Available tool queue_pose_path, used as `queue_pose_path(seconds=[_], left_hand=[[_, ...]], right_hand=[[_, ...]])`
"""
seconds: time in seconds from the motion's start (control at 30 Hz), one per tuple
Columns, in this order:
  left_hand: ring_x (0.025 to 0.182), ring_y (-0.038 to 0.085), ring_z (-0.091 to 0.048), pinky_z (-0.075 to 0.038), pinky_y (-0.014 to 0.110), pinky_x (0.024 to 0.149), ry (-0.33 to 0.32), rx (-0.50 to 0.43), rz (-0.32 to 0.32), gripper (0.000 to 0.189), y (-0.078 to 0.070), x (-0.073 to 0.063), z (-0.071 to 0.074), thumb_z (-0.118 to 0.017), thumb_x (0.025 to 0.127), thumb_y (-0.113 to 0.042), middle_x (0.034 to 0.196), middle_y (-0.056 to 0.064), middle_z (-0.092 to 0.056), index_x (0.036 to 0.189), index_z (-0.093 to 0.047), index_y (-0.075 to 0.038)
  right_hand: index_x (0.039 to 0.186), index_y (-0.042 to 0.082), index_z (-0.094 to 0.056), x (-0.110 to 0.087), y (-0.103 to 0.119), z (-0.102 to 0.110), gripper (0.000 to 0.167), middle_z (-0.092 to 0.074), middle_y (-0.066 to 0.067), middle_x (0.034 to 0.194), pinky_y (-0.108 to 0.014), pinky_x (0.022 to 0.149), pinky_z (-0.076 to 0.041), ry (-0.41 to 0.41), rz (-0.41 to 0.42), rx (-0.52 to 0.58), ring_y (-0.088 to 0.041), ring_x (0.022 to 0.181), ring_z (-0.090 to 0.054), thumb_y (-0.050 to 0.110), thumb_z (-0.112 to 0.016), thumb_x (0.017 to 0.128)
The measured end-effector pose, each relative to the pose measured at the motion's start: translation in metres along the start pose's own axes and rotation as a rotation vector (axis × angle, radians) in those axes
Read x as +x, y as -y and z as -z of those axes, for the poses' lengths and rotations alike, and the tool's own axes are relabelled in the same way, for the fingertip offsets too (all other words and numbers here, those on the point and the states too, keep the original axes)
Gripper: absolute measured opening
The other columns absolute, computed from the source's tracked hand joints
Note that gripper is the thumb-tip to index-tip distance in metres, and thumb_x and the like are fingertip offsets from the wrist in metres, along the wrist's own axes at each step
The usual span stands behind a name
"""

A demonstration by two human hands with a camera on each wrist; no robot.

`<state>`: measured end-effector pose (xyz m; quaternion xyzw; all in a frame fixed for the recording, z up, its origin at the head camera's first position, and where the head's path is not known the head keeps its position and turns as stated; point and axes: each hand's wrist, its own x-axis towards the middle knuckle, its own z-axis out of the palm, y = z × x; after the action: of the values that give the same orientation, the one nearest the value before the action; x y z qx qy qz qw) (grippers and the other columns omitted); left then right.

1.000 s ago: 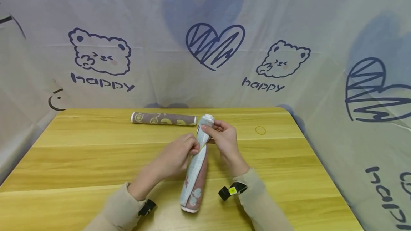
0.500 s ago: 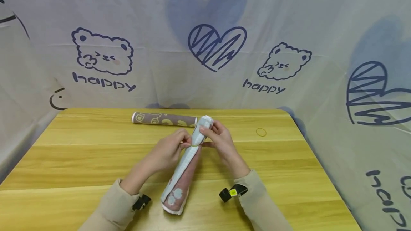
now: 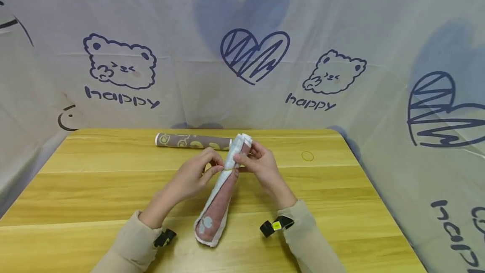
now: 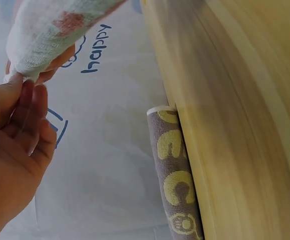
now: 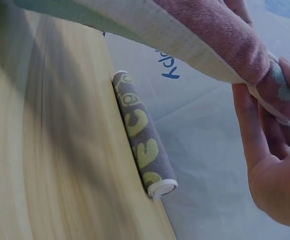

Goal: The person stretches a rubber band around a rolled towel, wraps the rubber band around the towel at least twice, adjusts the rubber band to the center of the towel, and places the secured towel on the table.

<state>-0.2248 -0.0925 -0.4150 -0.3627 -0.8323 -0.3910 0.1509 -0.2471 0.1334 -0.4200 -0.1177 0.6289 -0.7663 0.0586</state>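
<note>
Gripping a rolled towel of dusty pink and pale blue-white cloth [image 3: 217, 210] from both sides, the person's two hands hold it over the middle of the yellow wood-grain table [image 3: 333, 205]. A thin yellow elastic band [image 3: 228, 169] crosses the roll and draws it in at a waist, with the near end flaring wider and showing pale paw-like spots on pink.

The left hand [image 3: 195, 172] has thumb and fingertips pinched together on the band at the roll's left edge; whether they also catch cloth, I cannot tell. The right hand [image 3: 262, 167] is clamped around the upper part of the towel, thumb on the front and fingers behind. Whether the towel's near end touches the table is not clear.

Just beyond the left hand, a tight brown-mauve towel roll with yellow motifs and white ends [image 3: 193, 140] lies along the table's far edge. To the right of the hands, a loose yellow elastic ring [image 3: 307, 156] lies flat. Behind hangs a whitish cloth backdrop [image 3: 189, 83] printed with blue hearts, bears and "happy".
</note>
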Motion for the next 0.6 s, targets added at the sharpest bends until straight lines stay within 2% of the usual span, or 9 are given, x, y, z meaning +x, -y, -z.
queue_pose_path(seconds=[0.17,0.27,0.33,0.43,0.6], left_hand=[[0.086,0.012,-0.063,-0.057,0.032,0.071,-0.093,0.036,-0.12,0.013,-0.003,0.003,-0.001,-0.077,0.093,-0.004,0.097,-0.002,-0.064,0.101,-0.069,-0.011],[0.084,0.014,-0.066,-0.058,0.029,0.075,-0.171,0.085,-0.2,0.017,-0.003,0.005,-0.003,-0.082,0.087,0.0,0.096,-0.001,-0.067,0.098,-0.073,-0.01],[0.083,0.016,-0.067,-0.058,0.029,0.072,-0.226,0.121,-0.237,0.018,-0.003,0.006,-0.005,-0.084,0.083,0.002,0.094,0.0,-0.069,0.094,-0.076,-0.009],[0.082,0.018,-0.067,-0.057,0.031,0.07,-0.276,0.147,-0.26,0.019,-0.003,0.006,-0.004,-0.085,0.08,0.005,0.092,0.001,-0.072,0.091,-0.08,-0.009],[0.083,0.02,-0.067,-0.056,0.032,0.07,-0.299,0.124,-0.252,0.017,-0.006,0.007,-0.002,-0.084,0.08,0.006,0.091,0.003,-0.073,0.09,-0.082,-0.008]], right_hand=[[0.146,-0.003,-0.053,-0.001,0.004,-0.004,0.058,-0.065,-0.021,0.128,-0.038,0.075,-0.064,-0.047,-0.001,0.021,-0.019,0.098,-0.071,0.0,-0.074,0.092],[0.144,-0.003,-0.054,-0.001,0.006,-0.006,0.056,-0.066,-0.02,0.125,-0.038,0.073,-0.064,-0.079,0.003,0.031,-0.019,0.096,-0.071,0.0,-0.074,0.092],[0.142,-0.003,-0.056,-0.001,0.007,-0.008,0.054,-0.068,-0.017,0.121,-0.037,0.072,-0.064,-0.102,0.006,0.031,-0.019,0.094,-0.071,0.0,-0.075,0.091],[0.136,-0.003,-0.06,-0.002,0.009,-0.012,0.049,-0.069,-0.014,0.115,-0.036,0.067,-0.064,-0.137,0.013,0.025,-0.018,0.089,-0.072,-0.001,-0.077,0.09],[0.131,-0.004,-0.061,-0.003,0.014,-0.018,0.045,-0.068,-0.012,0.11,-0.031,0.058,-0.062,-0.175,0.018,0.031,-0.017,0.082,-0.071,-0.003,-0.078,0.089]])
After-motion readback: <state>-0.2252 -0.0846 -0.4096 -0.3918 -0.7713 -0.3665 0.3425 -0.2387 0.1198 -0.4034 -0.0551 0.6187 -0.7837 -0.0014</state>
